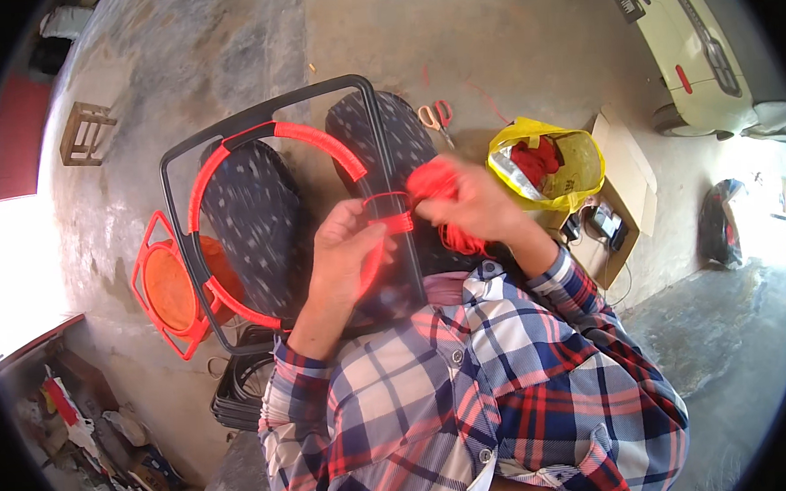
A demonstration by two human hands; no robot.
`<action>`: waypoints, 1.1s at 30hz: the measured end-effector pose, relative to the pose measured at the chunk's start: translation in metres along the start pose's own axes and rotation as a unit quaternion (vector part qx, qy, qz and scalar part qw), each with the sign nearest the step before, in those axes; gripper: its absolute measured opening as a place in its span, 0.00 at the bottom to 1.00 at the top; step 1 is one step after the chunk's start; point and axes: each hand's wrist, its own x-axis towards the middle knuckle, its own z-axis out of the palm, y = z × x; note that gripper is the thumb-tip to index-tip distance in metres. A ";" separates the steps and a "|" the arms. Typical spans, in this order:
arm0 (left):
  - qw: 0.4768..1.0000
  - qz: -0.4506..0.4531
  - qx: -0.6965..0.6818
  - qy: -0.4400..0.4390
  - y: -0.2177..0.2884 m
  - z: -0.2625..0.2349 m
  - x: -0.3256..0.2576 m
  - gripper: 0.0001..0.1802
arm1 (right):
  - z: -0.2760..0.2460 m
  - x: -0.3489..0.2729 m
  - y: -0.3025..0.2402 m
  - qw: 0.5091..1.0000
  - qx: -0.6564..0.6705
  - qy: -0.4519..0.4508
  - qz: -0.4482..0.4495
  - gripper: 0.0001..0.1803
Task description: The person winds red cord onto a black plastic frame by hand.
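A black frame (166,182) with rounded corners lies across my lap, with a ring inside it. Red cord (316,136) is wound tightly round long stretches of the ring, leaving short black parts bare between them. My left hand (344,252) pinches the ring's right side, at a red wrapped band (399,222) where ring and frame meet. Just right of it, my right hand (480,201) is closed on a loose bundle of red cord (434,179), slightly blurred. A loop of the cord runs between both hands, and more strands hang below the right one.
Scissors (436,120) lie on the floor beyond my knees. To the right stand a yellow bag (546,200) holding red cord and a cardboard box (626,189). At left are an orange-red wrapped frame (166,288), stacked black frames (240,387) and a wooden stool (88,133). A car (694,47) is parked far right.
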 end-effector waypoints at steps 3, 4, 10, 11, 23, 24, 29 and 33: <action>1.000 -0.014 -0.007 0.017 -0.002 0.001 -0.001 0.09 | 0.003 0.001 -0.003 0.985 -0.155 0.008 -0.076 0.15; 1.000 -0.017 -0.016 0.015 -0.004 -0.001 0.000 0.08 | -0.003 0.003 -0.002 1.000 -0.029 -0.009 0.005 0.13; 0.998 -0.036 -0.037 0.028 -0.003 -0.002 -0.001 0.06 | -0.006 -0.007 -0.020 0.967 0.236 -0.031 0.094 0.12; 0.998 -0.036 -0.035 0.030 -0.001 -0.003 -0.001 0.05 | -0.013 -0.005 -0.018 0.967 0.233 -0.033 0.094 0.12; 0.991 -0.108 -0.065 -0.045 0.027 -0.030 -0.012 0.03 | -0.279 -0.060 0.096 0.814 0.336 0.474 0.009 0.15; 0.991 -0.111 -0.072 -0.031 0.028 -0.030 -0.013 0.04 | -0.280 -0.063 0.102 0.775 0.341 0.532 -0.021 0.15; 0.986 -0.118 -0.102 -0.062 0.032 -0.020 -0.009 0.04 | -0.192 -0.053 0.083 0.901 0.343 0.265 -0.031 0.21; 0.988 -0.072 -0.128 -0.051 0.011 -0.024 -0.010 0.11 | -0.058 -0.018 -0.005 0.981 -0.045 -0.188 0.006 0.21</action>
